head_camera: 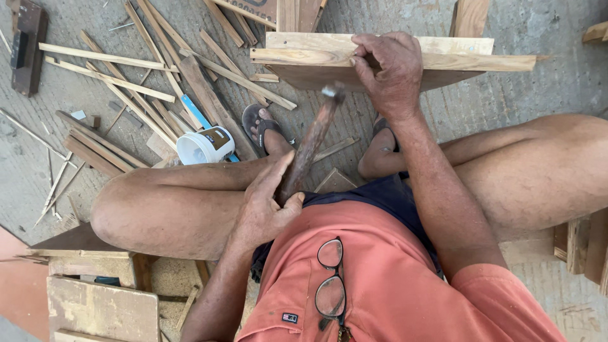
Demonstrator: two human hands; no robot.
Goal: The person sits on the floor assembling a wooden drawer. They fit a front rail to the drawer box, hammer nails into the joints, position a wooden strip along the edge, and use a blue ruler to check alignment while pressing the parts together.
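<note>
Jutting up past the left grip [269, 206], a hammer [310, 142], seemingly.

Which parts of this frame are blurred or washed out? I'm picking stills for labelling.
Head view: the metal hammer head is motion-blurred above the wooden handle in the left hand; the right hand on the pale wooden plank is sharp; daylight is even, without glare.

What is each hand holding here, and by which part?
The left hand grips a hammer at the lower end of its wooden handle. The right hand holds the top edge of a wooden board.
</note>
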